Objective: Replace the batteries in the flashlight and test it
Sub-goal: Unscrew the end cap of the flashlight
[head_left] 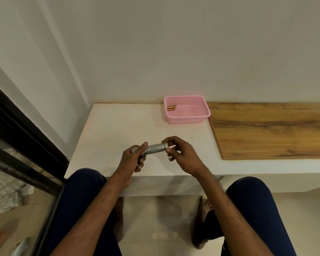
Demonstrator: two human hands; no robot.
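I hold a silver flashlight [154, 148] level above the white tabletop [107, 133], between both hands. My left hand [133, 158] wraps its head end, which is mostly hidden by the fingers. My right hand [181, 154] pinches the tail cap [165, 145] at the right end of the barrel between thumb and fingers. Something small and pale shows under my right fingers; I cannot tell what it is. A pink plastic basket [187, 118] stands at the back of the table with copper-coloured batteries [171, 107] lying in its left rear corner.
A wooden board [270, 130] covers the counter to the right of the basket. A plain wall rises behind the table. A dark-framed glass door [20, 137] runs along the left. My knees and bare feet are below the table's front edge.
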